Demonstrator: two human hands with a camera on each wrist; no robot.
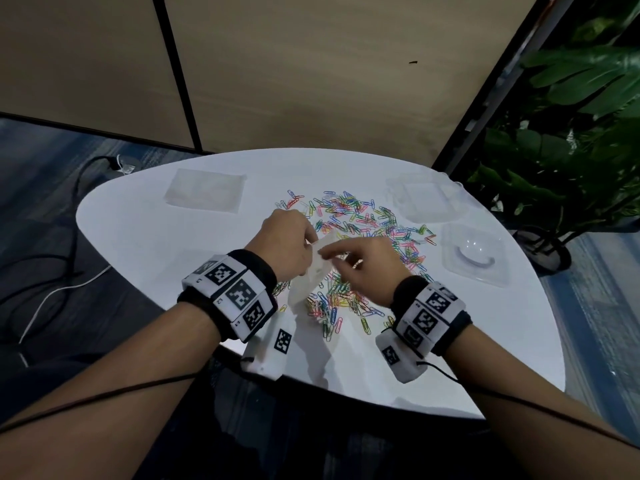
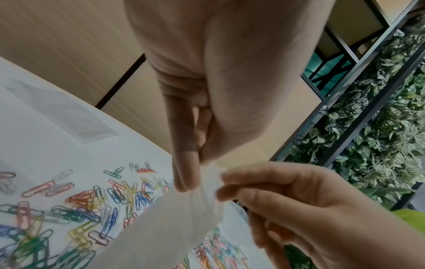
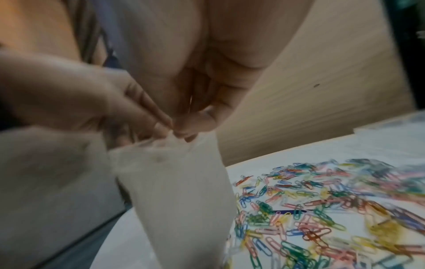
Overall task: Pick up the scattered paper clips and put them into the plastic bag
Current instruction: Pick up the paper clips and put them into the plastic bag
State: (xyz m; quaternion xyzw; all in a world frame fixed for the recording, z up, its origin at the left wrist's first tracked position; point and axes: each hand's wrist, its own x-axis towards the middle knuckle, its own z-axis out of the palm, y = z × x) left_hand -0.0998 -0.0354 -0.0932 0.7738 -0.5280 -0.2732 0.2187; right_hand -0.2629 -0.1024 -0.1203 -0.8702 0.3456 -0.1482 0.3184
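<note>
A small translucent plastic bag (image 1: 317, 268) hangs above the white table (image 1: 149, 244), held at its top edge by both hands. My left hand (image 1: 289, 242) pinches the bag's (image 2: 179, 218) rim between thumb and fingers. My right hand (image 1: 360, 261) pinches the same rim from the right side. In the right wrist view both sets of fingertips meet at the bag's (image 3: 181, 191) mouth. Several coloured paper clips (image 1: 360, 216) lie scattered over the table, behind and beneath the bag. No clip shows between my fingers.
A flat clear bag (image 1: 205, 191) lies at the table's far left. Two clear plastic trays (image 1: 429, 199) (image 1: 474, 254) sit at the right. A tagged white block (image 1: 273, 344) rests near the front edge. Cables lie on the floor at left, plants (image 1: 568, 140) stand at right.
</note>
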